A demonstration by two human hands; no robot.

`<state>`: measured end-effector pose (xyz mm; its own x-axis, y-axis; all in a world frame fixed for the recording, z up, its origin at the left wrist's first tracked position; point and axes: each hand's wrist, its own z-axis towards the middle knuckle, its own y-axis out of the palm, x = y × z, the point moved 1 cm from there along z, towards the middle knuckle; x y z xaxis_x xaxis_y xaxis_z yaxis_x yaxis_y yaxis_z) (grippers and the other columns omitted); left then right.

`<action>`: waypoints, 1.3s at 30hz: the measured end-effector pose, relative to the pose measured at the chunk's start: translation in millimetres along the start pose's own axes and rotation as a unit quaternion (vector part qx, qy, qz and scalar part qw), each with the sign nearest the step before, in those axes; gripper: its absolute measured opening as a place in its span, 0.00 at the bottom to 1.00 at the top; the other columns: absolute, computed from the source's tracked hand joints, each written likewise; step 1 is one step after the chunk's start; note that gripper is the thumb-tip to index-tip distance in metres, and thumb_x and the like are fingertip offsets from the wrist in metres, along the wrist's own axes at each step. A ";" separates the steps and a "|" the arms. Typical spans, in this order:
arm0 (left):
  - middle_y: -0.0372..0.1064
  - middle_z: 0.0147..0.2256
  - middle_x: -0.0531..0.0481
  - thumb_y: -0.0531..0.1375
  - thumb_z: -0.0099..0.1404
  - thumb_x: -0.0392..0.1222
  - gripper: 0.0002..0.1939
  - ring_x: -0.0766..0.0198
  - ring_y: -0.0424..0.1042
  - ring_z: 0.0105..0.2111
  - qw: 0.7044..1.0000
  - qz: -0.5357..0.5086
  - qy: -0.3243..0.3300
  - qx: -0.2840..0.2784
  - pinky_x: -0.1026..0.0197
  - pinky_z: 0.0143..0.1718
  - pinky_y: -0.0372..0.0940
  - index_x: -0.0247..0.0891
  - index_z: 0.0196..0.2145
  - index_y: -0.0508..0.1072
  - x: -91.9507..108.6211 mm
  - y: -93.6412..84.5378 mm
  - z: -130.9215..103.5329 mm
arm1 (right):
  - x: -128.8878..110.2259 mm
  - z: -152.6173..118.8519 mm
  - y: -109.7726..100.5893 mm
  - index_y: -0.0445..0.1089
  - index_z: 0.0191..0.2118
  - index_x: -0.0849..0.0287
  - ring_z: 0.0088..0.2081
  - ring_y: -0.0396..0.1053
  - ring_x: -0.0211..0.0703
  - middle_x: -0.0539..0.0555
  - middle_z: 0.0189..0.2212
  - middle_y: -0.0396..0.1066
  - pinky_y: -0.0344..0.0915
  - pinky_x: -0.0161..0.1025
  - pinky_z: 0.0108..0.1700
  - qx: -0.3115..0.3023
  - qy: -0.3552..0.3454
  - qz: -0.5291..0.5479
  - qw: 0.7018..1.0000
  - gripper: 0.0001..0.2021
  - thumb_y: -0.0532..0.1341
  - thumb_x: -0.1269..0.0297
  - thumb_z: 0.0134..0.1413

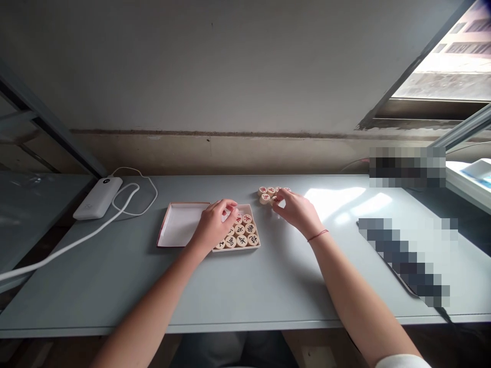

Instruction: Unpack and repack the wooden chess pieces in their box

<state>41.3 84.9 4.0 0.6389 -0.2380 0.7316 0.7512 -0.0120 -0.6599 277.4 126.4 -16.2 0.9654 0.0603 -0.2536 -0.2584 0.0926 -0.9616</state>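
A shallow white box lies open on the grey table. Its right part holds several round wooden chess pieces with red and black characters. My left hand rests over the box, fingertips on a piece in its upper row. My right hand is at a small loose cluster of pieces on the table beyond the box, and its fingertips pinch one of them.
A white power bank with a white cable lies at the back left. Blurred-out objects sit at the right. A wall stands right behind the table, with a window at the upper right.
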 end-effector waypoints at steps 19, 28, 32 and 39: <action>0.73 0.40 0.47 0.49 0.69 0.43 0.16 0.54 0.67 0.43 0.967 0.247 0.032 -0.052 0.54 0.42 0.57 0.43 0.37 0.77 -10.2 12.7 -3.3 | -38.3 -26.5 -12.5 0.66 0.45 0.52 0.27 0.69 0.38 0.53 0.39 0.74 0.63 0.36 0.29 -0.042 -0.113 0.170 0.978 0.11 0.52 0.56 0.61; 0.75 0.38 0.49 0.52 0.67 0.43 0.10 0.56 0.70 0.44 0.978 0.200 0.020 -0.058 0.53 0.45 0.54 0.40 0.36 0.72 -8.3 20.9 -3.2 | -51.9 -33.1 -0.3 0.67 0.44 0.52 0.23 0.67 0.37 0.51 0.38 0.76 0.61 0.36 0.27 -0.091 -0.137 0.183 0.969 0.11 0.52 0.59 0.61; 0.75 0.37 0.52 0.55 0.65 0.44 0.06 0.60 0.71 0.39 0.996 0.090 0.010 -0.009 0.55 0.47 0.57 0.42 0.36 0.70 -4.6 14.9 -1.0 | -50.4 -31.5 -2.3 0.69 0.42 0.54 0.25 0.68 0.38 0.53 0.37 0.75 0.63 0.36 0.29 -0.024 -0.142 0.198 0.970 0.11 0.50 0.64 0.61; 0.73 0.37 0.49 0.57 0.63 0.50 0.13 0.61 0.73 0.40 0.968 -0.244 -0.066 -0.013 0.61 0.41 0.67 0.40 0.39 0.70 -2.3 10.6 1.5 | -62.9 -39.9 -2.3 0.66 0.48 0.53 0.29 0.69 0.37 0.54 0.41 0.72 0.67 0.36 0.33 0.061 -0.229 0.276 0.931 0.14 0.58 0.59 0.57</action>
<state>48.1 86.8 -4.4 0.2268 -0.0715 0.9713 0.9652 -0.1169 -0.2340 218.6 82.7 -2.2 0.5751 0.5472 -0.6082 -0.7405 0.0319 -0.6713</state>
